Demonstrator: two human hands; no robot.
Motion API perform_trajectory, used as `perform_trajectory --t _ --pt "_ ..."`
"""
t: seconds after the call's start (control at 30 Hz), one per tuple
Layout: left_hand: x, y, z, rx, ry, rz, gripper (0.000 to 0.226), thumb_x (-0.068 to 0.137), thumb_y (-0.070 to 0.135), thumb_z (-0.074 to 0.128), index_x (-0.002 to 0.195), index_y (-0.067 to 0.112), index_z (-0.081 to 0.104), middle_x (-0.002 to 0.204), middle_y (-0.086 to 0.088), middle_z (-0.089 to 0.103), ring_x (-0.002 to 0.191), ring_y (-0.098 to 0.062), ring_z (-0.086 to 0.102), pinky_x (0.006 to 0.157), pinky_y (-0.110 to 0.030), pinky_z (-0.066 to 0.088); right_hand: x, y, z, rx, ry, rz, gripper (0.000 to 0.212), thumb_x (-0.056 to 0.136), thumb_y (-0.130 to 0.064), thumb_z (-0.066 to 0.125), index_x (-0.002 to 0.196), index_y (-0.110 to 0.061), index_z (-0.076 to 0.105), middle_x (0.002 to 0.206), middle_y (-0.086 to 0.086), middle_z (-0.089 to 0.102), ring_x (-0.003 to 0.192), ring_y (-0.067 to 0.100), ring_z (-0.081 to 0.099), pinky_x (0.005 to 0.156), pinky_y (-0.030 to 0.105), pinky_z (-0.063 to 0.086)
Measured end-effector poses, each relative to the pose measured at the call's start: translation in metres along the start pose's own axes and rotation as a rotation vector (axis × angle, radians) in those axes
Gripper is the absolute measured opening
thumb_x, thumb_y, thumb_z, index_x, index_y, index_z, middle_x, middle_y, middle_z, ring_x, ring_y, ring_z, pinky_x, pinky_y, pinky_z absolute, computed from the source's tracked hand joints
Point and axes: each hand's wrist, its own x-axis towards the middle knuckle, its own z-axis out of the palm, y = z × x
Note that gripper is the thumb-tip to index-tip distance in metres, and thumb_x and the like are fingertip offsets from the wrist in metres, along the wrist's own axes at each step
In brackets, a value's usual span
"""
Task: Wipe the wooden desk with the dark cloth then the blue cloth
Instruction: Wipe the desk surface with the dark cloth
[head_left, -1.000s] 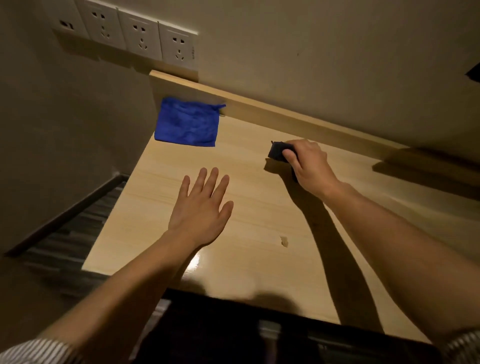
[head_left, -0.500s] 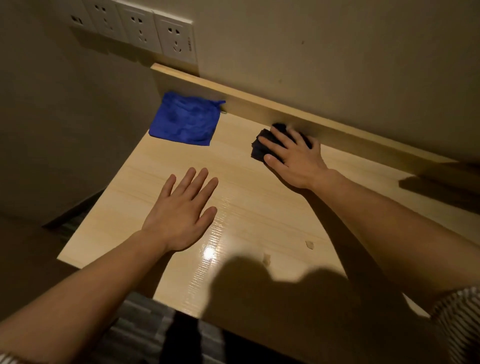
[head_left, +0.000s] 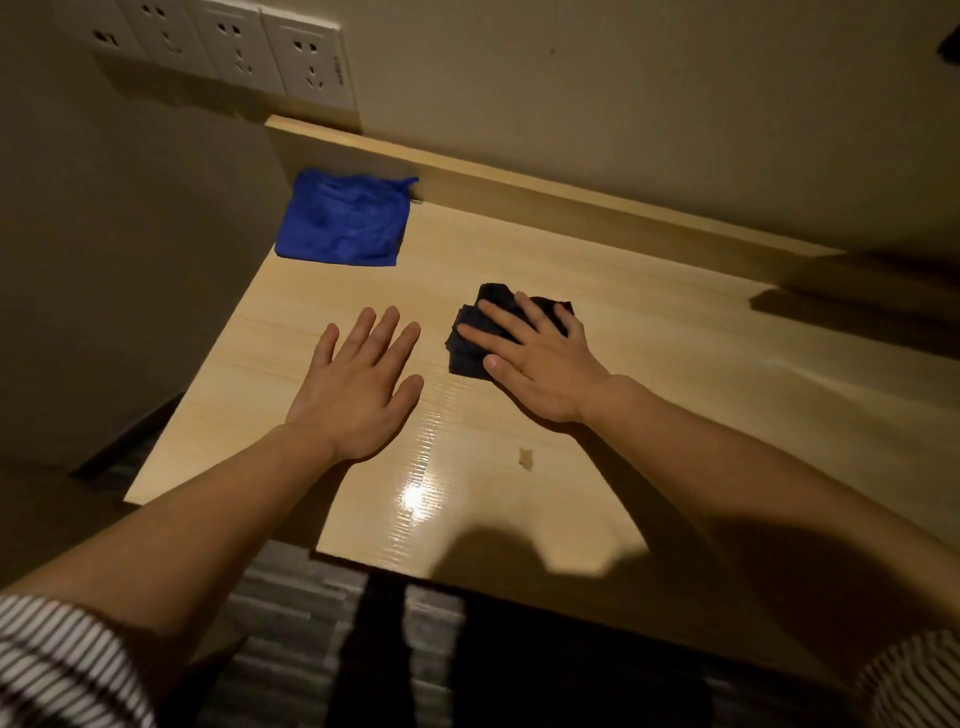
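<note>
The dark cloth (head_left: 467, 343), folded small, lies on the wooden desk (head_left: 675, 374) near its middle. My right hand (head_left: 535, 358) presses flat on top of it with fingers spread, covering most of it. My left hand (head_left: 358, 384) rests palm down on the desk just left of the cloth, fingers apart, holding nothing. The blue cloth (head_left: 343, 221) lies flat and untouched in the desk's far left corner, against the raised back rail.
A raised wooden rail (head_left: 571, 192) runs along the back of the desk under the wall. A row of wall sockets (head_left: 306, 62) sits above the far left corner. A small chip mark (head_left: 525, 458) shows on the desktop. The desk's left and near edges drop to a striped floor.
My right hand has dragged the dark cloth from beside the back rail toward me and to the middle of the desk. My left hand stays flat in about the same place.
</note>
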Motion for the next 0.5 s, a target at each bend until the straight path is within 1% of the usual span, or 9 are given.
perform_trajectory --t 0.17,0.5 --pt "0.000 -0.001 0.000 -0.014 0.001 0.011 0.070 0.108 0.062 0.009 0.171 0.033 0.000 0.179 0.001 -0.007 0.164 -0.022 -0.011 0.130 -0.055 -0.004 -0.043 -0.035 0.021 0.032 -0.022 -0.006 0.049 0.107 -0.058 0.008 0.156 -0.060 0.005 0.171 -0.019 -0.003 0.158 0.020 -0.014 0.123 0.056 -0.009" --pt "-0.001 -0.001 -0.005 -0.006 0.009 0.046 0.069 0.109 0.059 0.012 0.171 0.027 0.005 0.180 -0.005 -0.001 0.165 -0.029 -0.005 0.129 -0.060 0.000 -0.108 -0.101 0.053 0.118 0.016 0.073 0.049 0.109 -0.054 0.016 0.158 -0.056 0.010 0.172 -0.019 0.000 0.158 0.013 -0.012 0.122 0.049 -0.007"
